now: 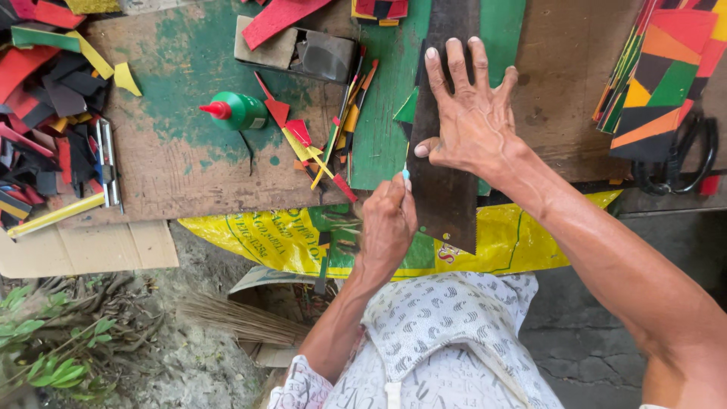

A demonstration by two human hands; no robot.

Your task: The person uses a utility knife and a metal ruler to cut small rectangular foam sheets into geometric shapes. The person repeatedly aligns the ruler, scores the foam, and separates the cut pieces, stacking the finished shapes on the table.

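Right hand (pixel 473 113) flat, fingers spread, pressing dark strip (pixel 447 151) against green board (pixel 379 113) on surface (pixel 174 151). Left hand (pixel 388 223) closed around thin blade tool (pixel 406 175), tip at strip's left edge.

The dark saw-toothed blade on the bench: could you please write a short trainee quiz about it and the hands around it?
1. True or false: the right hand lies flat on the dark saw blade.
2. What does the left hand hold? A) scissors B) a small cutting tool C) a brush
3. What colour is the cap of the green glue bottle?

Key: 1 true; 2 B; 3 red.
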